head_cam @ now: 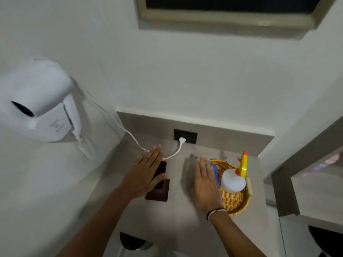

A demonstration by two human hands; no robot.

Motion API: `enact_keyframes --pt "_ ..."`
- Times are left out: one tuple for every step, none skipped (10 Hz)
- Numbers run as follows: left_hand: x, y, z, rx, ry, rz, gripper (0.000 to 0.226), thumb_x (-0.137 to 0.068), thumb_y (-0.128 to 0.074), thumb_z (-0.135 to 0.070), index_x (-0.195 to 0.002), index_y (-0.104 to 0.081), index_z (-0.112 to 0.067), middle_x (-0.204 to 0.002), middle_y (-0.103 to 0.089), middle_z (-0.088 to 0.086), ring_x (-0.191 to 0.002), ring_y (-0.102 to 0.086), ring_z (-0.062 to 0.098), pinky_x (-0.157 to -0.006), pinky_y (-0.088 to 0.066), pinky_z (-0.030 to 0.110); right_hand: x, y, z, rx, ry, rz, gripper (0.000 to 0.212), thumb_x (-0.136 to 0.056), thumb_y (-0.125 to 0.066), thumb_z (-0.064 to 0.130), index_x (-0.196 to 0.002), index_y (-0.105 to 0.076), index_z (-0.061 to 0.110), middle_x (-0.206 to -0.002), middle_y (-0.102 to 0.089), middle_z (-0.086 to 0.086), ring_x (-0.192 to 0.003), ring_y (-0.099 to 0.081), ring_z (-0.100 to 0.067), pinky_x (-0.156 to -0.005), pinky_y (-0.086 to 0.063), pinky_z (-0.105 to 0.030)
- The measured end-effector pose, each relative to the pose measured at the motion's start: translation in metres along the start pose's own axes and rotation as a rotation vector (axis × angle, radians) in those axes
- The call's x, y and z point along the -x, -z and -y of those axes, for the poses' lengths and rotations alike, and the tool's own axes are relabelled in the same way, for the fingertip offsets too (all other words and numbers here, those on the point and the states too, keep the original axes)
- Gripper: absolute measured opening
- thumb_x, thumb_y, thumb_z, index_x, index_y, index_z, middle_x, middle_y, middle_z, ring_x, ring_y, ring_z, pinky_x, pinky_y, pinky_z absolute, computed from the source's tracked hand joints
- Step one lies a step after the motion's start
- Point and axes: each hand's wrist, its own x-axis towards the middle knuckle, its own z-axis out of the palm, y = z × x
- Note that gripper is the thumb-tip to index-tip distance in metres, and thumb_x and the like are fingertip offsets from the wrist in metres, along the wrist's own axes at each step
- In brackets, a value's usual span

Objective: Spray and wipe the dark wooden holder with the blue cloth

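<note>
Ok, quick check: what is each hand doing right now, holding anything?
Left hand: open, fingers flat, over the dark wooden holder, gripping nothing.
Right hand: open, fingers spread, beside the blue cloth in the woven wicker basket, holding nothing.

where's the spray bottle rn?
Head view, right side: the spray bottle sits in the wicker basket on the counter, beside the blue cloth, just right of the right hand.
</note>
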Motion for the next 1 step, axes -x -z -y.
enact_keyframes --pt "-0.0052 0.0249 0.0049 0.025 0.09 -0.11 0.081 -0.107 -0.017 -0.063 -0.165 -0.018 -0.005 -0.176 -0.008 0.011 -0.164 -0.009 0.027 -0.131 -0.021 0.05 -0.0206 0.0416 0.0326 -0.043 0.163 -0.097 0.068 -0.109 -0.044 0.028 -0.166 -0.016 0.003 -0.175 -0.009 -0.021 -0.164 -0.009 -0.037 -0.133 -0.02 -0.05"
